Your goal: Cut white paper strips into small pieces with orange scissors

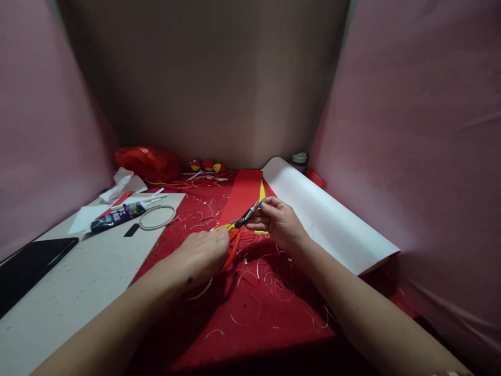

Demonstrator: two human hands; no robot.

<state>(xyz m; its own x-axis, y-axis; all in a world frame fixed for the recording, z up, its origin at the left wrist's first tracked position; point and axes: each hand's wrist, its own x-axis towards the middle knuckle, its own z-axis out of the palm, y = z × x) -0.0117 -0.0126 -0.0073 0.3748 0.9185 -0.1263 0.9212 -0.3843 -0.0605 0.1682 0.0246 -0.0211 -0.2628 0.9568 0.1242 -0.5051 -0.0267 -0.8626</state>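
Observation:
A pair of scissors (241,223) with yellow and orange handles is in my left hand (209,248), whose fingers are closed around the handle end. Its dark blades point away and to the right. My right hand (279,222) pinches a thin, pale strip (256,205) beside the blade tips; exactly how the strip lies against the blades I cannot make out. Beneath both hands lie a long red paper piece (245,196), a ribbed red piece (243,235) and a yellow sheet (263,194) partly covered by them.
Thin offcuts (279,284) litter the red cloth (270,329). A grey board (97,271) at left holds a glue tube (117,215), a pale ring (157,218) and a black flat object (35,266). Rolled white paper (332,219) lies right; a red bag (148,163) sits behind.

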